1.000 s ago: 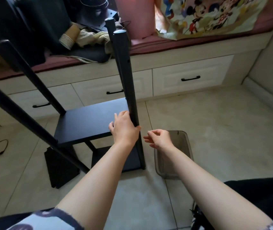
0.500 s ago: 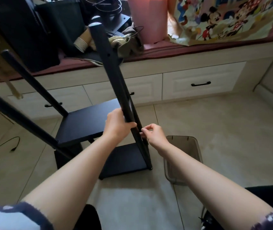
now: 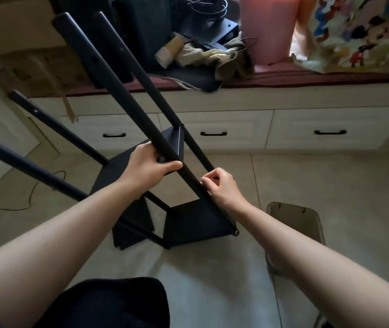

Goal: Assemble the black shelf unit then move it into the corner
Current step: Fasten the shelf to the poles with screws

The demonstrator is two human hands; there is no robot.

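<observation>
Hands hold a tilted black shelf unit (image 3: pixel 188 221) with long round poles, standing on the pale tiled floor (image 3: pixel 330 185). Left hand (image 3: pixel 148 166) has its fingers curled around the near black pole (image 3: pixel 108 79). Right hand (image 3: pixel 219 185) pinches that same pole, lower down. A clear plastic bin (image 3: pixel 307 221) sits just right of the shelf unit.
</observation>
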